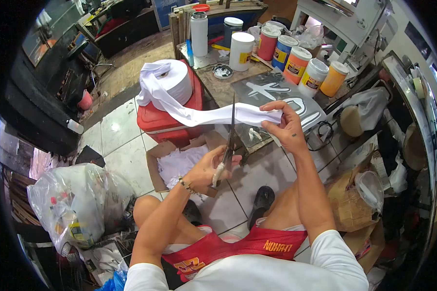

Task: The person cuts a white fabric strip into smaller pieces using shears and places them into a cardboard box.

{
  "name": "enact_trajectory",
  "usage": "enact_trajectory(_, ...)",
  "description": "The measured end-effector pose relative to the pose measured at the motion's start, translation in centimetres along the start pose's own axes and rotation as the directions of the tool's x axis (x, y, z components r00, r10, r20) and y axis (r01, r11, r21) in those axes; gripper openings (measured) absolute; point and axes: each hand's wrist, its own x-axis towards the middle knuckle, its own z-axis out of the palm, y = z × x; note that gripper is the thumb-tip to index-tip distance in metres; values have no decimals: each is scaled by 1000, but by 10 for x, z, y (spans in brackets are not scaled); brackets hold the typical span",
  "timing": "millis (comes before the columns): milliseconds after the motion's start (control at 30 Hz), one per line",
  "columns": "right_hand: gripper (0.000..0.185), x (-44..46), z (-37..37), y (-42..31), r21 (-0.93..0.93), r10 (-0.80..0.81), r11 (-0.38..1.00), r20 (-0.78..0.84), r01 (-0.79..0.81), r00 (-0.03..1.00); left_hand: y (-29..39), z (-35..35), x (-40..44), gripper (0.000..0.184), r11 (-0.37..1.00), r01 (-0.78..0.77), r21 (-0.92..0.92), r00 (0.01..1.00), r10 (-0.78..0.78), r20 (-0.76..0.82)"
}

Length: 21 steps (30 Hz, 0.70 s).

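My left hand [210, 169] is closed round the handles of a pair of scissors [231, 116], whose long dark blades point up. The blades cross a band of white fabric [213, 115]; I cannot tell whether they are cutting it. My right hand [287, 127] pinches the band's free end between thumb and fingers. From there the band sags left to a large white fabric roll [172, 86] lying on a red cooler box [153, 127]. Below my left hand, a cardboard box [155, 177] holds white fabric pieces [179, 164].
Several paint tubs [296, 65] and a white bottle [199, 34] stand on a low table [213, 80] ahead. A painted dark panel [272, 92] lies there too. A clear plastic bag [77, 203] sits at left; a brown package [349, 203] sits at right.
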Motion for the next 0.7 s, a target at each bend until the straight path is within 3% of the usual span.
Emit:
enact_trajectory(300, 56, 4, -8, -14, 1, 22, 1000, 2, -22, 1000, 0, 5, -5, 74, 1000, -6, -26, 1000, 6, 7)
enact_trajectory(367, 66, 1, -12, -19, 52, 163, 985, 6, -164, 987, 5, 10, -7, 70, 998, 35, -49, 999, -36, -17)
enact_trajectory(400, 66, 1, -17, -18, 49, 162, 986, 2, -162, 987, 2, 9, -7, 70, 998, 34, -49, 999, -35, -12)
enact_trajectory(467, 63, 2, -27, -10, 48, 321, 944, 93, -326, 943, -6, 5, -5, 69, 959, 109, -260, 994, -110, 10)
enact_trajectory(500, 63, 4, -29, -8, 46, 318, 945, 89, -323, 944, -5, 6, -6, 69, 960, 109, -258, 994, -109, 14)
enact_trajectory(567, 51, 7, -29, -3, 105, 373, 919, 80, -380, 924, -2, 9, -8, 66, 998, 65, 8, 998, -65, -9)
enact_trajectory(633, 44, 6, -30, 2, 21, 338, 940, 52, -340, 940, -15, 2, -6, 65, 993, 78, -85, 997, -77, 15)
enact_trajectory(700, 45, 6, -42, 10, -2, 449, 894, 36, -449, 893, -14, 3, -6, 65, 980, 94, -176, 995, -88, 40)
